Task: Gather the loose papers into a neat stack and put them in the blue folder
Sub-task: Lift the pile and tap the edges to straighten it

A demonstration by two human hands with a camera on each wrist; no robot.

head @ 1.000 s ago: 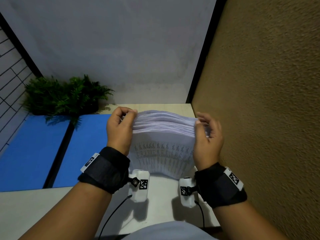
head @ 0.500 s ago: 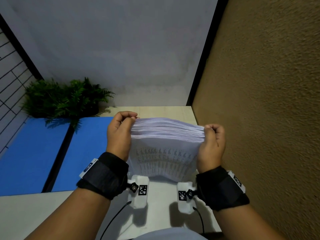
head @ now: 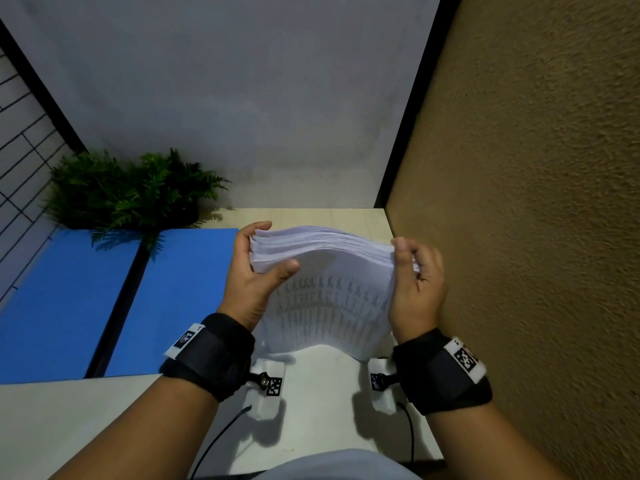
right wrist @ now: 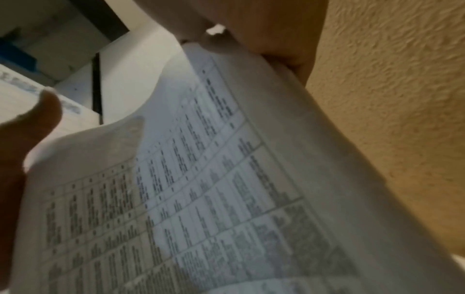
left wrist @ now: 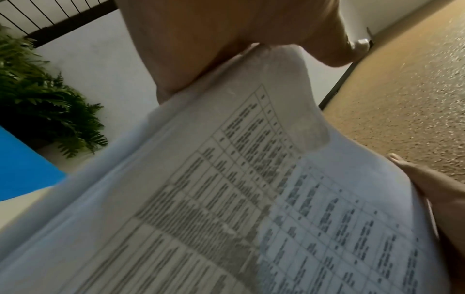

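A thick stack of printed papers stands on its lower edge on the white table, bowed toward me, tables of text facing me. My left hand grips its upper left corner, thumb on the near face. My right hand holds the upper right corner, thumb up along the edge. The sheets' top edges fan unevenly. The blue folder lies open flat to the left, apart from the stack. Both wrist views show the printed sheet close up with fingers at its top.
A green potted fern sits at the back left, overhanging the folder. A rough tan wall runs close along the right side of the table. A grey wall stands behind. Cables trail from the wrist cameras near the front edge.
Both hands have shifted their hold: the left thumb now lies across the near face, the right thumb points up. The stack bows more toward me and its lower edge sits lower.
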